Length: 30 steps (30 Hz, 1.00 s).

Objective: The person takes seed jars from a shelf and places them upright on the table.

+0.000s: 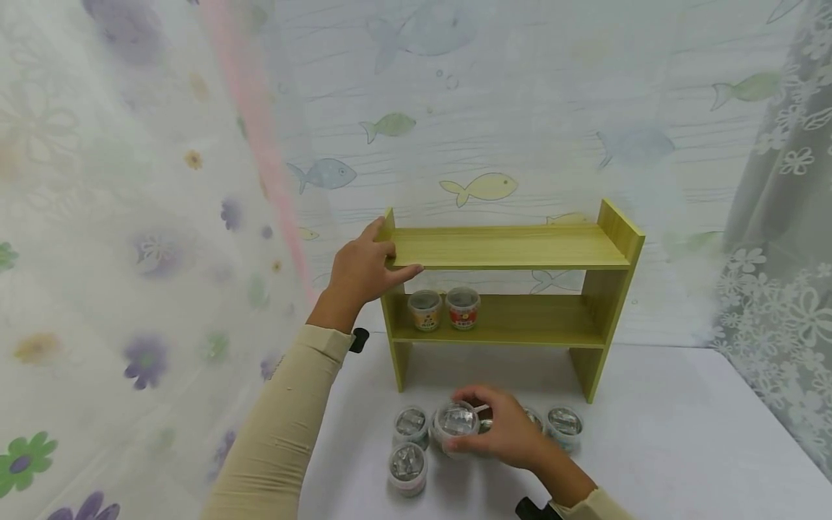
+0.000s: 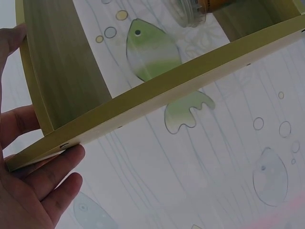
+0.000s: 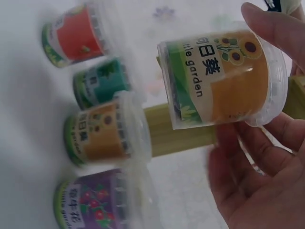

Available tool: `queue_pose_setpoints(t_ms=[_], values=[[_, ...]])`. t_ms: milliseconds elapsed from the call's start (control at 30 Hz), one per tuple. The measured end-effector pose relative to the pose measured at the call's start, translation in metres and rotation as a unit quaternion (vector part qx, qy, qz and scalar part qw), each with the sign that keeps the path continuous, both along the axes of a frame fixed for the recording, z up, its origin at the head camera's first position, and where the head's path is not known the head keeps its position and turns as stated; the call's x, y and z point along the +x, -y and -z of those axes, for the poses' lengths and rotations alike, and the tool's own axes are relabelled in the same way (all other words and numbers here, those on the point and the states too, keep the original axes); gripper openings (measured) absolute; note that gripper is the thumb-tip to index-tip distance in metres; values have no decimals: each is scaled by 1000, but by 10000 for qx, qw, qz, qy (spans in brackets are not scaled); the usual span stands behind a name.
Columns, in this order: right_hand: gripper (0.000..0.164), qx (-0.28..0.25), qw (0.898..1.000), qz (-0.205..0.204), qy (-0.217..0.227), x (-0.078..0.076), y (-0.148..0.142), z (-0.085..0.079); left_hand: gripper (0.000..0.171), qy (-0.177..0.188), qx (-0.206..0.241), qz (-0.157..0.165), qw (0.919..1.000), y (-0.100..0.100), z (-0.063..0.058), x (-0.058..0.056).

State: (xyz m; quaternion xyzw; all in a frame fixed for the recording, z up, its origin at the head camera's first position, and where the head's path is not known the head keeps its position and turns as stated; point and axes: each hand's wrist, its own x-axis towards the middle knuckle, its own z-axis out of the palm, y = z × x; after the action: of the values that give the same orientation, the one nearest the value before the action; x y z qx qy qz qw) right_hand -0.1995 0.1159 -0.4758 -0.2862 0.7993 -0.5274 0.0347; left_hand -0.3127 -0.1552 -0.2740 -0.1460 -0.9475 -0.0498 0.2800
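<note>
My left hand (image 1: 362, 269) grips the upper left corner of a small yellow-green wooden shelf (image 1: 507, 247), its thumb along the front edge. In the left wrist view, the fingers (image 2: 62, 167) lie on either side of the shelf's boards. My right hand (image 1: 513, 433) holds a clear-lidded plastic tub (image 3: 238, 81) by its lid end, raised above the table. This tub has an orange sunflower label reading "little garden". Two similar tubs, one with an orange label (image 1: 426, 319) and one with a red label (image 1: 464, 318), stand on the left of the middle board.
Several more lidded tubs stand on the white table (image 1: 676, 433) before the shelf, including a purple-labelled tub (image 3: 93, 200) and a green-labelled tub (image 3: 102, 83). The right hand partly hides some. A fish-patterned curtain (image 1: 520, 108) hangs behind, a flowered curtain (image 1: 143, 289) at left.
</note>
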Motion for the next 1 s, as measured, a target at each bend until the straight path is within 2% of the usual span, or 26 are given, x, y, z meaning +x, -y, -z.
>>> queue_pose_setpoints(t_ms=[100,333,533,667,833,1000], values=[[64,181,9997,120,-93,3,2,3,63,-3,23,17,10000,0,0,0],[63,329,9994,121,41,10,6,11,61,-70,26,50,10000,0,1,1],[65,494,9983,183,-236,16,9,19,61,-64,46,60,10000,0,1,2],[65,451,9974,227,-514,19,10,24,60,-19,72,72,9999,0,0,3],[63,393,9927,283,-1102,21,11,33,61,13,71,52,10000,0,0,2],[62,636,9854,409,-1523,23,13,41,61,-2,60,41,10000,0,0,1]])
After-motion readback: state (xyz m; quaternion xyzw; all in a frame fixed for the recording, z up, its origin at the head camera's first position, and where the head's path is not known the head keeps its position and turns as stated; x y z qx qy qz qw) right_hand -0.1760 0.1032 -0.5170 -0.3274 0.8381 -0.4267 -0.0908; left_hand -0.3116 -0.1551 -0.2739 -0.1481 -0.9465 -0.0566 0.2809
